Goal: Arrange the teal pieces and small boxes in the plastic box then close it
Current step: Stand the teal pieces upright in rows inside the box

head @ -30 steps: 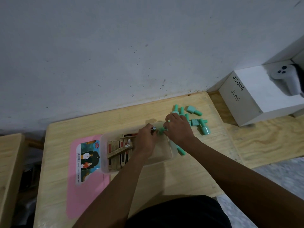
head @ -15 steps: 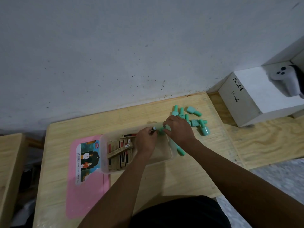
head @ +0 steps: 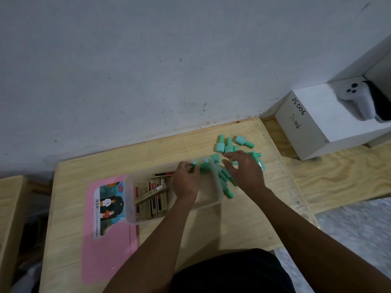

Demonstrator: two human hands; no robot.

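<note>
Left of the plastic box, and partly tucked under its left edge, the pink lid lies flat on the wooden table. It is probably parked there so it is within reach for closing later.

The small boxes fill the left part of the plastic box, most packed side by side in rows, with one lying slantwise across the top. Packing them that way leaves the right part of the box free for the other items.

At the far wall of the plastic box, the left hand has its fingers curled around an upright teal piece, apparently steadying it. A second teal piece stands just beside it, so a row seems to be starting along that wall.

Just past the right wall of the plastic box, the right hand hovers with its fingers spread and loose. It grips nothing that I can see. It looks poised to take one of the loose teal pieces that lie scattered beyond and to the right of the box. A few more teal pieces rest against the outside of the right wall.

Far to the right of the plastic box sits a white carton marked JS006. The arranging looks about half done, since most teal pieces are not yet inside.
</note>
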